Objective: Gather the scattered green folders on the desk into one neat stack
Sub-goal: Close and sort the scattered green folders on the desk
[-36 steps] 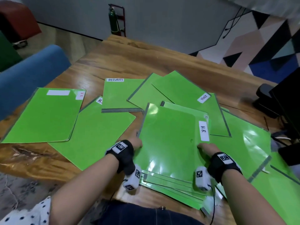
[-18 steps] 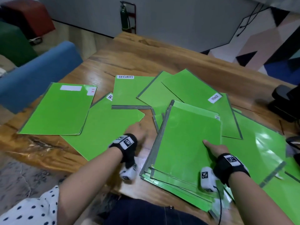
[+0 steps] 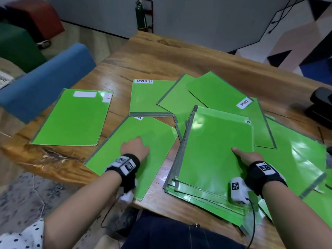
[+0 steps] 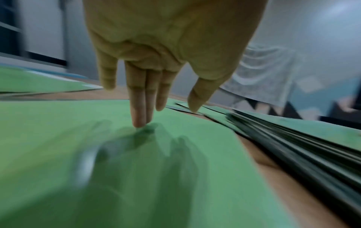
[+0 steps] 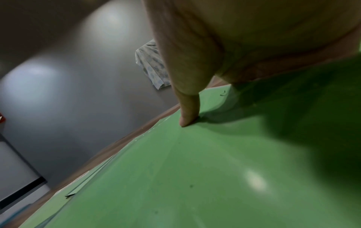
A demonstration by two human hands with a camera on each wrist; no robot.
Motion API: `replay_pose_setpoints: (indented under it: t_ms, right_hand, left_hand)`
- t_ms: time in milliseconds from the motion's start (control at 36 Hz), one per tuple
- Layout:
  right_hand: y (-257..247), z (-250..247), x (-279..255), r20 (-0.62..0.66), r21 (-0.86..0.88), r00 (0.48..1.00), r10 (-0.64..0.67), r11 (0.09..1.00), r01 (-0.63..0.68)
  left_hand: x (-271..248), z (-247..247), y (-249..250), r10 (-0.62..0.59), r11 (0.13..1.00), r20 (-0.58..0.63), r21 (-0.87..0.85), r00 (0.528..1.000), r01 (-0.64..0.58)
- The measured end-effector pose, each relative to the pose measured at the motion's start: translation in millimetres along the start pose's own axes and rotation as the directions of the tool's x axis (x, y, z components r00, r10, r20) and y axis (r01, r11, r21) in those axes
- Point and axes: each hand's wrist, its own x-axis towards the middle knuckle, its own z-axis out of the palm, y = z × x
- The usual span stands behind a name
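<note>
A stack of green folders (image 3: pixel 213 155) lies on the wooden desk (image 3: pixel 161 58) in front of me. My right hand (image 3: pixel 248 156) grips its right edge: the thumb (image 5: pixel 187 118) presses on the top folder (image 5: pixel 195 177) and the fingers are hidden beneath. My left hand (image 3: pixel 135 147) rests with straight fingertips (image 4: pixel 139 123) on a loose green folder (image 3: pixel 143 132) just left of the stack (image 4: pixel 293 146). Further loose folders lie around: one marked HR (image 3: pixel 75 119) at far left, SECURITY (image 3: pixel 149 97), ADMIN (image 3: pixel 224 96), and others on the right (image 3: pixel 296 159).
A blue chair back (image 3: pixel 45 78) stands against the desk's left edge. A black object (image 3: pixel 321 106) sits at the desk's right side. A fire extinguisher (image 3: pixel 140 13) stands by the far wall. The near desk edge runs just below my wrists.
The stack, held tilted up between both hands, now lies flat. My left hand let go of its left edge and moved left onto the loose folder. The right hand stays on the stack.
</note>
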Motion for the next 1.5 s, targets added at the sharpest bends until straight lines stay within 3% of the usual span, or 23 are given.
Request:
replay_pose_setpoints:
  t_ms: [111, 167, 250, 306, 389, 472, 556, 667, 806, 944, 1111, 1333, 1500]
  right_hand:
    - [-1.4, -1.8, -1.1, -0.014, -0.017, 1.0, -0.012, 1.0, 0.011]
    - [-2.7, -3.8, -2.1, -0.026, -0.041, 0.999, -0.021, 0.999, 0.02]
    - [-5.5, -7.3, -2.5, -0.048, -0.087, 0.998, -0.033, 0.996, 0.029]
    - [-7.1, -8.1, -2.9, -0.053, -0.09, 0.998, -0.035, 0.996, 0.03]
    - [-7.9, -7.1, -5.9, -0.061, -0.085, 0.998, -0.025, 0.996, 0.02]
    - [-6.7, -4.5, -6.1, -0.058, -0.074, 0.998, -0.017, 0.997, 0.013]
    - [-5.7, -2.8, -5.1, -0.044, -0.063, 0.999, -0.009, 0.998, 0.006]
    - [-6.9, -2.6, -6.3, -0.037, -0.059, 0.999, -0.006, 0.998, 0.004]
    - [-7.7, -4.4, -4.8, -0.046, -0.103, 0.999, -0.013, 0.995, 0.008]
    - [-8.4, -3.9, -3.7, -0.058, -0.079, 0.998, -0.007, 0.997, 0.002]
    - [-2.8, -3.0, 5.8, -0.07, -0.035, 0.997, 0.016, 0.999, -0.019]
    - [0.7, -2.3, 16.1, -0.069, -0.028, 0.997, 0.033, 0.999, -0.035]
    - [-2.7, -3.1, 15.1, -0.075, -0.072, 0.997, 0.03, 0.997, -0.035]
  left_hand:
    - [35.2, -29.2, -55.4, -0.245, 0.969, -0.078, 0.015, 0.966, 0.247]
    - [47.6, -36.0, -83.4, -0.358, 0.929, -0.046, 0.081, 0.933, 0.36]
    - [58.4, -29.5, -110.2, -0.426, 0.9, 0.018, 0.116, 0.905, 0.421]
    - [57.2, -24.5, -109.9, -0.387, 0.913, 0.017, 0.146, 0.922, 0.381]
    - [48.0, -20.5, -96.6, -0.238, 0.953, -0.01, 0.189, 0.971, 0.235]
    - [34.0, -21.4, -90.0, -0.194, 0.969, -0.071, 0.144, 0.979, 0.202]
    - [33.3, -23.7, -102.0, -0.267, 0.952, -0.087, 0.13, 0.96, 0.276]
    - [51.9, -15.3, -123.7, -0.38, 0.925, -0.003, 0.011, 0.925, 0.38]
    - [67.3, -17.3, -121.8, -0.383, 0.923, -0.052, 0.008, 0.922, 0.384]
    - [93.5, -23.6, -120.0, -0.373, 0.928, 0.043, -0.005, 0.927, 0.373]
    - [100.1, -26.2, -117.0, -0.411, 0.911, 0.067, 0.0, 0.909, 0.412]
    - [115.4, -38.3, -120.9, -0.385, 0.923, 0.079, 0.031, 0.92, 0.384]
    - [109.3, -46.4, -110.2, -0.235, 0.971, 0.073, 0.065, 0.969, 0.231]
